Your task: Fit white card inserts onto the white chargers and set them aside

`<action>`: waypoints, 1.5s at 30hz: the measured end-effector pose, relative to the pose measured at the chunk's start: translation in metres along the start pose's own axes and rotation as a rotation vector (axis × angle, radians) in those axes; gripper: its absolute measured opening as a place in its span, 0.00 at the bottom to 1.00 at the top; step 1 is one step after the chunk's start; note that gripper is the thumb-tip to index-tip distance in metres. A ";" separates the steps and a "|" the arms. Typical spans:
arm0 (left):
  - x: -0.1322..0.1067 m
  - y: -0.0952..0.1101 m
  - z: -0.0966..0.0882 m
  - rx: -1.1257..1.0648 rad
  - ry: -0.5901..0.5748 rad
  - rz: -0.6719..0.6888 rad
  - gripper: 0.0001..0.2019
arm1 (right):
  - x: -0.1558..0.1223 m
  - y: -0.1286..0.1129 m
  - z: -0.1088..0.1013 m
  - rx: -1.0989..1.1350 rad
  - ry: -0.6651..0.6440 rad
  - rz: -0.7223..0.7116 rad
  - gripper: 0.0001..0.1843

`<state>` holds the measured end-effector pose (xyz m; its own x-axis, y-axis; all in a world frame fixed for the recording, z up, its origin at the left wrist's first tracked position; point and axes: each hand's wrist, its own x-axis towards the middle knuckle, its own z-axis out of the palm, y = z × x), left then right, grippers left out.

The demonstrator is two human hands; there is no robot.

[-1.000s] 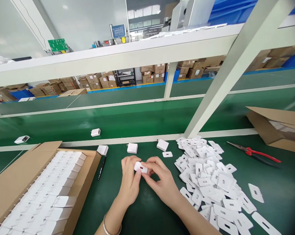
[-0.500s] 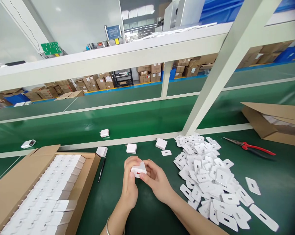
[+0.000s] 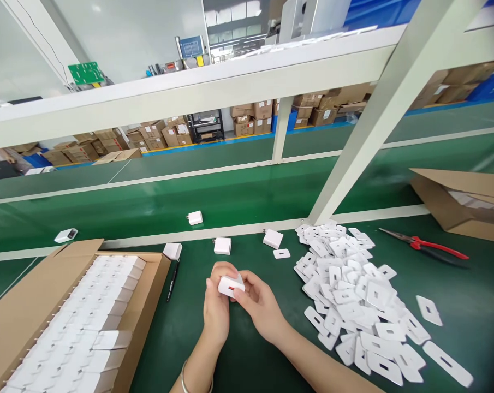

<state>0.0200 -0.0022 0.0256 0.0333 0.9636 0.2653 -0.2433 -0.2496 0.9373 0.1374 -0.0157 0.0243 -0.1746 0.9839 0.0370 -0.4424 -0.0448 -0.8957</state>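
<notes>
Both hands hold one small white charger (image 3: 229, 285) with a red port slot, just above the green table. My left hand (image 3: 216, 307) wraps it from the left, and my right hand (image 3: 260, 305) pinches it from the right with thumb and fingers. To the right lies a heap of white cover plates (image 3: 353, 289) with slots. On the left stands an open cardboard box (image 3: 37, 305) filled with rows of white chargers (image 3: 87, 322).
Loose white chargers lie near the table's far edge (image 3: 222, 245) (image 3: 273, 238) (image 3: 172, 250), and two more ride the green conveyor belt (image 3: 195, 218) (image 3: 65, 235). A black pen (image 3: 172, 281) lies beside the box. Red-handled pliers (image 3: 427, 245) and another cardboard box (image 3: 463, 210) sit at right.
The charger has been turned in my hands and held a little lower. The two chargers on the conveyor belt have drifted to the right.
</notes>
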 end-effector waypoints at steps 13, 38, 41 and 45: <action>-0.004 -0.014 0.002 0.186 0.050 0.256 0.18 | -0.001 -0.004 -0.002 -0.232 0.005 -0.106 0.12; -0.009 -0.017 -0.003 0.177 -0.066 -0.042 0.21 | 0.006 -0.023 -0.024 -0.840 0.127 -0.478 0.20; -0.009 -0.020 -0.004 0.199 -0.026 -0.004 0.21 | 0.006 -0.025 -0.022 -0.832 0.104 -0.453 0.19; -0.008 -0.020 -0.003 0.151 -0.030 0.010 0.21 | 0.004 -0.028 -0.022 -0.833 0.120 -0.465 0.17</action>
<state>0.0217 -0.0048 0.0035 0.0608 0.9582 0.2796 -0.0948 -0.2733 0.9572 0.1687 -0.0066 0.0396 -0.0279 0.8854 0.4641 0.3298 0.4464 -0.8318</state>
